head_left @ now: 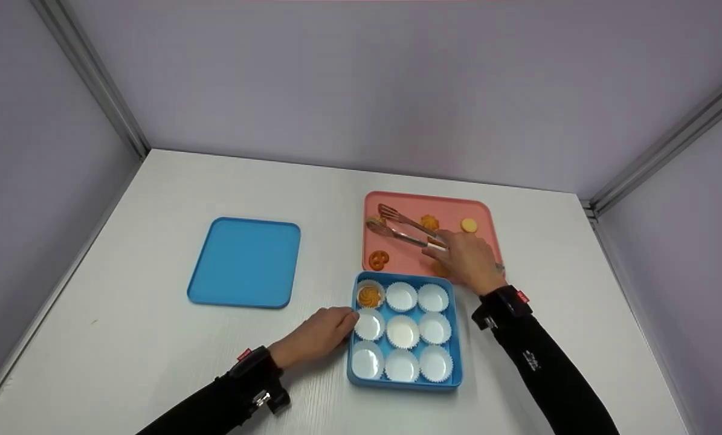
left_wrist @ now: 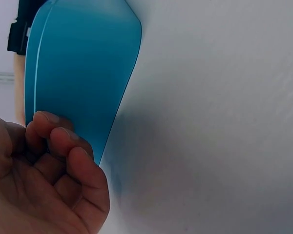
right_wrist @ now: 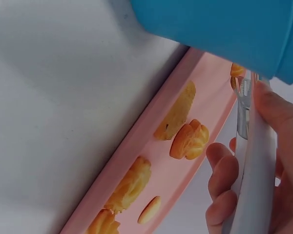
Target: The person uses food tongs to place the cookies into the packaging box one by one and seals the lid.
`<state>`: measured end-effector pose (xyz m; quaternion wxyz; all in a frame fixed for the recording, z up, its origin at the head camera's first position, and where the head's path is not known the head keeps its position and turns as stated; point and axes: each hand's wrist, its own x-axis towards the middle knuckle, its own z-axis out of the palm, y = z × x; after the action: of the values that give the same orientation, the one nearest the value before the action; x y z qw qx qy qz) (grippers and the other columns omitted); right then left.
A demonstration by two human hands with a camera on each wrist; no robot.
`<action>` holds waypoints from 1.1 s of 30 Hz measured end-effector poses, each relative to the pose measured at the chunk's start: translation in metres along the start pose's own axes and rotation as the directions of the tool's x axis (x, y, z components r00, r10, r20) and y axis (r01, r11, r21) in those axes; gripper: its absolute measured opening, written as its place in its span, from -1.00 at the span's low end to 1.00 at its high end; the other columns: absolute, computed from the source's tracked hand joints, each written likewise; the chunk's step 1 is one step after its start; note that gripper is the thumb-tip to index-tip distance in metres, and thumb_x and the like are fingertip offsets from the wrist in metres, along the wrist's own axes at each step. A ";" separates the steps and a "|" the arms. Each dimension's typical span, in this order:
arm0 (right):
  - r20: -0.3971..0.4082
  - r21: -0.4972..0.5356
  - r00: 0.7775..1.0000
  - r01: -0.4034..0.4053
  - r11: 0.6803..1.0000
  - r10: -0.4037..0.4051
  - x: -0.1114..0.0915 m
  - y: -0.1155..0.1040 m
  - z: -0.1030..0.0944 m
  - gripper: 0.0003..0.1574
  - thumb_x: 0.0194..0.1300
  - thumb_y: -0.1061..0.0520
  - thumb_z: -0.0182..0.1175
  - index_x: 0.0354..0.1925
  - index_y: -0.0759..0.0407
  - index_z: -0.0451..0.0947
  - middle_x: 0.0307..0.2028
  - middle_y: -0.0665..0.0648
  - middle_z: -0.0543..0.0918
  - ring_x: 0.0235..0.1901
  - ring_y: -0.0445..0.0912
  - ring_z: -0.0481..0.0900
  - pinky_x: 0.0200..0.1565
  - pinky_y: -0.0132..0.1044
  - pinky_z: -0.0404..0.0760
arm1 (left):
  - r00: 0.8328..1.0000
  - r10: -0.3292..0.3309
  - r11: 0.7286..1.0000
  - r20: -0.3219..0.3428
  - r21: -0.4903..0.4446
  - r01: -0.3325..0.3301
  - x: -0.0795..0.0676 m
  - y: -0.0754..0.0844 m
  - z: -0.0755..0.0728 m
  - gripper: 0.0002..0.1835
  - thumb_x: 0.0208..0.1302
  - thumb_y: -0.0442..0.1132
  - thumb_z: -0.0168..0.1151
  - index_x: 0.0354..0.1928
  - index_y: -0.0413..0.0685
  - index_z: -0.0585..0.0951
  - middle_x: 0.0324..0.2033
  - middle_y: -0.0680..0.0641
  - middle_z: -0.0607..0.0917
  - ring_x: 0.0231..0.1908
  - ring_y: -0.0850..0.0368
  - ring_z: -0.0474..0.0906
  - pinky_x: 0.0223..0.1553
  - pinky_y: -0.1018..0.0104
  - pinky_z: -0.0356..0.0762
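In the head view, my right hand (head_left: pixel 466 260) grips a pair of tongs (head_left: pixel 406 237) by the pale handles. Their metal tips stand apart at the pink tray's left side, by a cookie partly hidden there. A pretzel-shaped cookie (head_left: pixel 379 260), a ridged cookie (head_left: pixel 429 222) and a round pale cookie (head_left: pixel 469 225) lie on the pink tray (head_left: pixel 397 198). My left hand (head_left: pixel 319 333) holds the left edge of a blue box (head_left: pixel 406 386), its fingers curled against the wall in the left wrist view. White paper cups (head_left: pixel 402 331) fill the box; a swirled cookie (head_left: pixel 370 296) sits in the back-left cup.
A flat blue tray (head_left: pixel 244 261) lies to the left on the white table (head_left: pixel 125 338). The pink tray stands directly behind the box. Pale walls (head_left: pixel 361 90) enclose the table at the back and sides.
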<state>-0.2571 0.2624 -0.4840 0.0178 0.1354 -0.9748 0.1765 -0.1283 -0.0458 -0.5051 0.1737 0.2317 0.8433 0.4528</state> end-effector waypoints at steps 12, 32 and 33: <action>-0.027 -0.043 0.999 0.035 0.998 -0.036 -0.010 0.008 0.001 -0.38 0.17 -0.22 0.33 0.08 0.10 0.61 -0.40 0.09 0.67 -0.44 0.00 0.57 -0.35 -0.12 0.56 | 1.000 -0.007 1.000 -0.008 0.021 0.007 0.001 -0.003 -0.001 -0.60 0.56 -0.16 -0.20 -0.47 -0.08 0.48 -0.63 0.13 0.37 -0.55 0.25 0.35 -0.42 0.32 0.33; -0.088 -0.016 0.995 0.052 0.999 -0.053 -0.051 0.018 -0.012 -0.34 0.19 -0.29 0.27 0.08 0.10 0.59 -0.41 0.06 0.66 -0.53 -0.09 0.50 -0.55 -0.26 0.41 | 1.000 -0.016 1.000 -0.006 0.026 0.017 0.004 -0.011 0.001 -0.59 0.57 -0.10 -0.21 -0.49 0.00 0.45 -0.67 0.16 0.39 -0.59 0.28 0.35 -0.46 0.37 0.32; -0.088 -0.017 0.995 0.047 0.999 -0.048 -0.053 0.019 -0.013 -0.34 0.19 -0.29 0.26 0.09 0.09 0.59 -0.42 0.05 0.66 -0.53 -0.09 0.50 -0.54 -0.25 0.41 | 1.000 -0.014 1.000 -0.008 0.024 0.014 0.004 -0.011 0.001 -0.59 0.57 -0.10 -0.21 -0.49 -0.01 0.45 -0.67 0.15 0.39 -0.59 0.28 0.35 -0.47 0.36 0.32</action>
<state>-0.2117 0.2971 -0.4825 0.0662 0.1504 -0.9708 0.1747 -0.1339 -0.0481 -0.5148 0.1708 0.2262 0.8510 0.4421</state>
